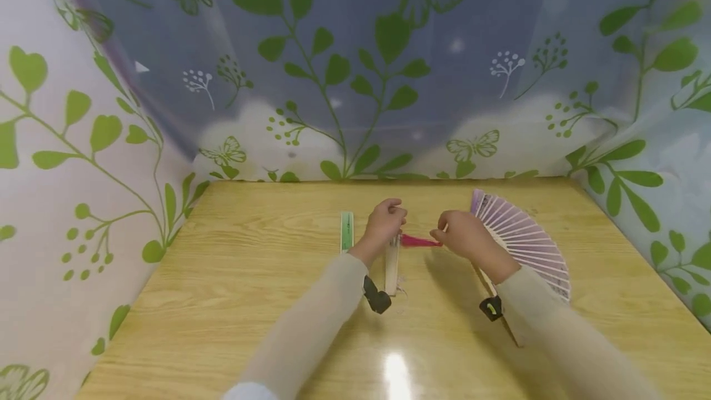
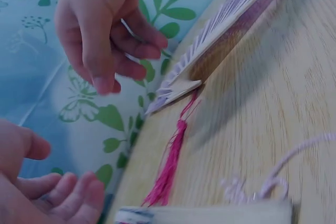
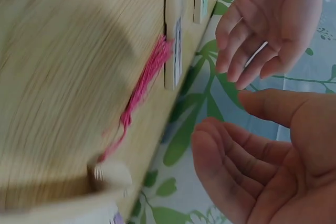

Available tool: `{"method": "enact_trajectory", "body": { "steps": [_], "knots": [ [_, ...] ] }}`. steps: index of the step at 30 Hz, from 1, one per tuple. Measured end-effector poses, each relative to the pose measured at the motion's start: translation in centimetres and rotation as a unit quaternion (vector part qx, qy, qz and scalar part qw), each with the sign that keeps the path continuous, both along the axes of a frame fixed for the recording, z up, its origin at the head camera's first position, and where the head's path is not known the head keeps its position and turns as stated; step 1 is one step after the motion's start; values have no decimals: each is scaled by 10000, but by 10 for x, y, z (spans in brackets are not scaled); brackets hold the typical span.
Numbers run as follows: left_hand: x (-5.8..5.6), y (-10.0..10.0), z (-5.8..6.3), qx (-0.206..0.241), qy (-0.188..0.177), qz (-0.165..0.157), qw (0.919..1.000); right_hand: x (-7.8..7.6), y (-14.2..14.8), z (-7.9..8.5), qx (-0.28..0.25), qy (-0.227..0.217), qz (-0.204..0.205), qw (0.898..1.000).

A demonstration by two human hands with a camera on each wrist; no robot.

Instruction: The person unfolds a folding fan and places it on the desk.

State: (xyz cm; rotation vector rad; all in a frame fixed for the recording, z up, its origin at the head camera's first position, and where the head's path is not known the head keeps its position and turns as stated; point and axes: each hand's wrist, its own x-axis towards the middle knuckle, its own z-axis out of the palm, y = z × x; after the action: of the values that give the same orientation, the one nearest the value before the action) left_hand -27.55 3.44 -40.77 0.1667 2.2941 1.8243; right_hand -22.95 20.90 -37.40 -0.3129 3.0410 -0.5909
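My left hand hovers over a folded pale wooden fan, its fingers loosely bent around nothing. To the right, my right hand hangs beside a spread purple fan, fingers and thumb relaxed with nothing between them. A pink tassel lies between the hands. In the left wrist view its cord runs to the wooden end of the spread fan, and its loose threads reach the folded fan. The right wrist view shows both hands apart, palms partly visible.
A green folded fan lies left of the pale one. Pale lilac cord curls on the wooden table by the folded fan. Patterned cloth with leaves and butterflies encloses the table at the back and sides.
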Motion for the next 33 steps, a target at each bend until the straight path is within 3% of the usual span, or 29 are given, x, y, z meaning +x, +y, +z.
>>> {"method": "enact_trajectory", "body": {
  "steps": [5, 9, 15, 17, 23, 28, 33],
  "knots": [
    [3, -18, 4, -1021, 398, -123, 9939, -15, -17, -3, -445, -361, -43, 9983],
    [5, -28, 1, -1908, 571, -492, 9787, -26, -25, -7, -706, -477, -128, 9963],
    [14, -37, -8, -2596, 711, -997, 9579, -37, -36, -16, -831, -447, -235, 9953],
    [19, -40, -9, -2891, 796, -1075, 9479, -40, -40, -18, -826, -459, -217, 9953],
    [32, -42, -10, -3997, 959, -1254, 9029, -48, -48, -29, -981, -703, -350, 9921],
    [41, -38, -13, -4355, 1091, -1249, 8848, -52, -50, -38, -868, -842, -541, 9912],
    [42, -38, -15, -4751, 1209, -1162, 8638, -60, -53, -44, -790, -808, -598, 9918]
  ]
}}
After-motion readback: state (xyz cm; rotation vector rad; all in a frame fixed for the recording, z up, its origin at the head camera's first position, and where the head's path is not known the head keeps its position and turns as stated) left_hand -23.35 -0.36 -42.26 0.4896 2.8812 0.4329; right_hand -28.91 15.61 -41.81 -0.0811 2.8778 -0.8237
